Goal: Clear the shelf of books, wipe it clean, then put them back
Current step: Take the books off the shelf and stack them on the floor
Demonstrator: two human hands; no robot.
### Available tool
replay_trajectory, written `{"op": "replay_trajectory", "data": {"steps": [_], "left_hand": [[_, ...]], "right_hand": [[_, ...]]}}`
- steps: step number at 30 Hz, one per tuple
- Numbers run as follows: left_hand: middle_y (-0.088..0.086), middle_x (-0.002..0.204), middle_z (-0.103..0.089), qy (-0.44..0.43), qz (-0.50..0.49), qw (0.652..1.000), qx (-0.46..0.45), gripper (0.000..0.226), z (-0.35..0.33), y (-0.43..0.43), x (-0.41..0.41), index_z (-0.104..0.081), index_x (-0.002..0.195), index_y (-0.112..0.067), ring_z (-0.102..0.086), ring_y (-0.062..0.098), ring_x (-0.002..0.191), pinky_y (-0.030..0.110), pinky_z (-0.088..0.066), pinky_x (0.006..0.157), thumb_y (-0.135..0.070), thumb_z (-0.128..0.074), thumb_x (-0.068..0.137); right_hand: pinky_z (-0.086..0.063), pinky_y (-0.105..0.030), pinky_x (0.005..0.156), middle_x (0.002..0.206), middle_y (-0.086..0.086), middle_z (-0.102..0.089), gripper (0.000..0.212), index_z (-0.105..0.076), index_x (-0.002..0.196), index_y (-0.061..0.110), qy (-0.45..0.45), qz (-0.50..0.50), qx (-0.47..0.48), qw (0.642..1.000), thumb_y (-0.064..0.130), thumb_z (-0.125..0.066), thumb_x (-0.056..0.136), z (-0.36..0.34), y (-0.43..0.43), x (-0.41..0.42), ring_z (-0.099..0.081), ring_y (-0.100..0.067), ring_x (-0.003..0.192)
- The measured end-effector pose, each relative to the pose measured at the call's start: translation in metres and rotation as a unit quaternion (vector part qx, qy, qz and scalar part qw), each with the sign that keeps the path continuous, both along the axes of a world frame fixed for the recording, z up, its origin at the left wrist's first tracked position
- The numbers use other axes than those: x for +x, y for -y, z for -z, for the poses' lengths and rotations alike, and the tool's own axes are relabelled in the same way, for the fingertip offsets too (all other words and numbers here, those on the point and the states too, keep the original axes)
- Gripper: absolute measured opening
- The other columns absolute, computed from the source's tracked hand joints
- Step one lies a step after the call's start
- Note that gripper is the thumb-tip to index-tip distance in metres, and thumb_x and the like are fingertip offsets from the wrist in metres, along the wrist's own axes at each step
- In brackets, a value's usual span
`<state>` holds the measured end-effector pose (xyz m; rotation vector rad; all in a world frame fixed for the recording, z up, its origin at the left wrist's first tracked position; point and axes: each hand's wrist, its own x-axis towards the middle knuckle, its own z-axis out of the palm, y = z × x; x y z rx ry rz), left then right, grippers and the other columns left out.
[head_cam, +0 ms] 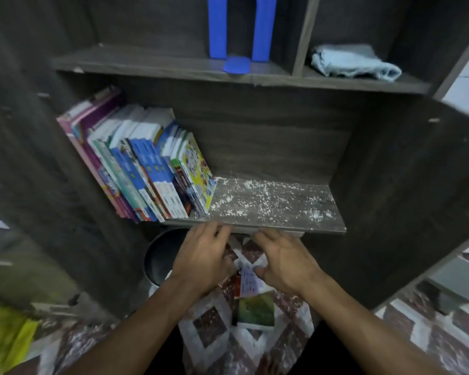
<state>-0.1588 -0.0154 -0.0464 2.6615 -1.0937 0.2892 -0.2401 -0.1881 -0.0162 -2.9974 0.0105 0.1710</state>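
Head view, books [144, 169] leaning on speckled shelf [276, 207], cloth [355, 62], blue bookend [263, 28] above

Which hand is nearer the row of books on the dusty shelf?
Left. The left hand is just below and right of the books; the right hand is farther right, below the shelf front.

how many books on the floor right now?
3 show: a green book nearest the camera, a pale lilac book just beyond it, a red book peeking out left of the lilac one. More may hide under the left hand and right hand.
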Motion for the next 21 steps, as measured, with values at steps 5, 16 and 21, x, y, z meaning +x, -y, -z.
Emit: {"op": "replay_trajectory", "data": {"steps": [5,16,21], "left_hand": [[0.007,0.126,-0.056,0.013,-0.035,0.999,0.027,0.06,-0.03,-0.027,0.007,-0.053,0.13,-0.016,-0.052,0.028,0.117,0.041,-0.042,0.103,-0.031,-0.069,0.074],[0.008,0.129,-0.054,0.036,-0.11,0.992,0.056,0.058,-0.087,-0.088,0.048,-0.046,0.138,-0.014,-0.051,0.029,0.117,0.039,-0.041,0.099,-0.029,-0.06,0.084],[0.007,0.133,-0.051,0.041,-0.141,0.988,0.044,0.058,-0.095,-0.098,0.078,-0.043,0.141,-0.015,-0.048,0.026,0.122,0.036,-0.039,0.103,-0.029,-0.059,0.086]], "right_hand": [[-0.028,-0.042,0.118,0.157,-0.003,-0.033,0.07,-0.031,0.151,0.018,0.028,-0.017,0.001,0.999,0.036,-0.063,0.091,-0.035,-0.02,0.022,-0.034,-0.025,0.142],[-0.044,-0.042,0.105,0.149,-0.004,-0.044,0.062,-0.042,0.144,0.022,0.022,-0.051,-0.024,0.998,0.04,-0.063,0.088,-0.084,-0.069,0.096,-0.047,-0.029,0.132],[-0.046,-0.039,0.099,0.145,-0.003,-0.048,0.061,-0.043,0.143,0.022,0.034,-0.075,-0.014,0.997,0.037,-0.066,0.088,-0.098,-0.095,0.132,-0.051,-0.027,0.128]]}}
